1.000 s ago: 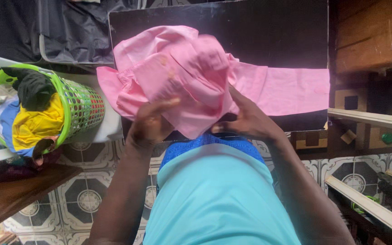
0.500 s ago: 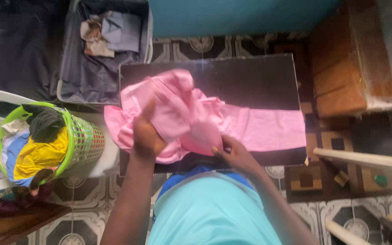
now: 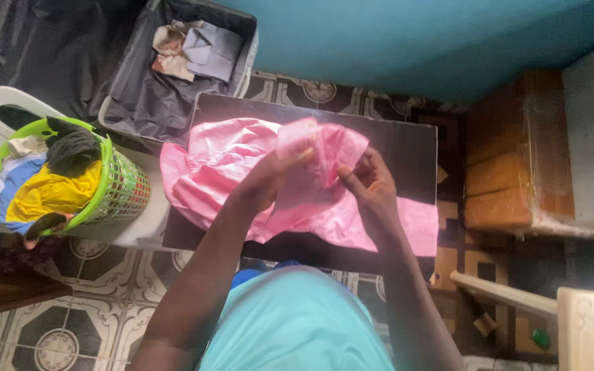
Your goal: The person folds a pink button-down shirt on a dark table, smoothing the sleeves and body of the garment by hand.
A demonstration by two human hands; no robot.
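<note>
Both hands are on the pink garment [image 3: 221, 165], which lies crumpled across the dark table [image 3: 407, 144]. The left hand [image 3: 266, 182] has closed around a raised fold near the middle, fingers curled over the cloth; the right hand [image 3: 372, 185] pinches the neighbouring edge between thumb and fingertips, though how firmly is hard to tell. Half a second ago the bunch sat lower and nearer the body, with the left hand pressing down on it; now a small flap has been lifted up between the hands and one end trails off the table's right side. That suggests the work has moved from gathering the cloth to sorting out one part. A green laundry basket [image 3: 122, 189] of clothes stands to the left, and an open suitcase [image 3: 139, 96] lies beyond
</note>
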